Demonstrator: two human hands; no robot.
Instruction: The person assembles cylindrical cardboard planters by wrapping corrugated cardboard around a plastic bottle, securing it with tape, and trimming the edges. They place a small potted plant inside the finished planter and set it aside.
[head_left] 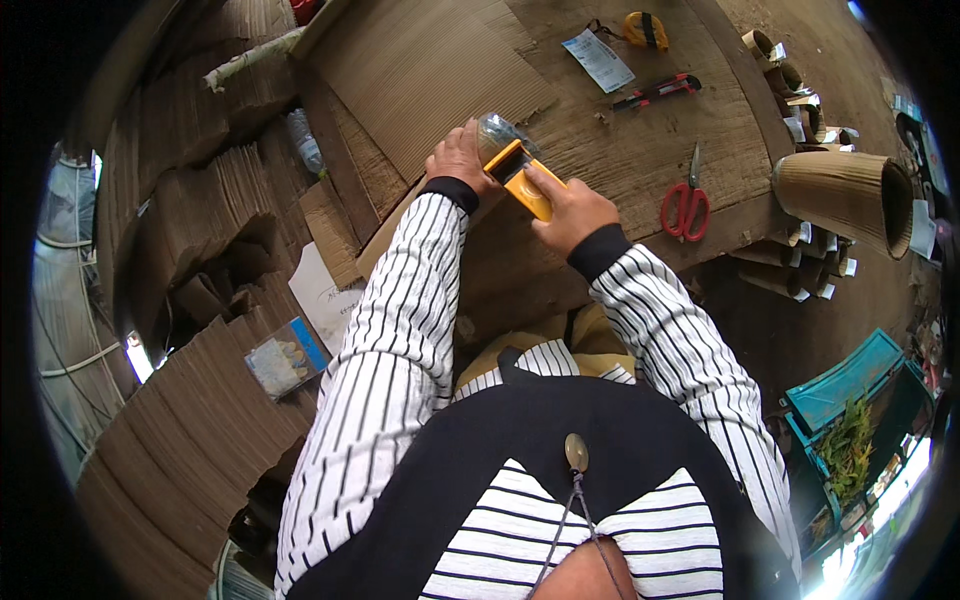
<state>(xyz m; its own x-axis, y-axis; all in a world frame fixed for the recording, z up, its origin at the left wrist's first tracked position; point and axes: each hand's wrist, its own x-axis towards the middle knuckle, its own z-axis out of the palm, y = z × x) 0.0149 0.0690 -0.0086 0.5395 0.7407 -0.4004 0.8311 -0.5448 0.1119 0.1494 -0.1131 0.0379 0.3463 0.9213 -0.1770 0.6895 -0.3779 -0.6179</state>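
Note:
My right hand point(580, 212) is closed round a yellow tape dispenser point(532, 192) above the near part of the wooden table. A shiny clear roll of tape point(500, 130) shows at the dispenser's far end. My left hand point(458, 158) is right beside that roll, back of the hand up. Its fingers are bent and close together, and what is under them is hidden. A brown corrugated cardboard sheet point(425, 75) lies on the table just beyond my left hand.
Red-handled scissors point(686, 208), a red and black utility knife point(657, 92), a yellow tape measure point(645, 31) and a paper slip point(598, 60) lie on the right. Cardboard tubes point(835, 190) stand past the table's right edge. Stacked cardboard point(190, 430) fills the left.

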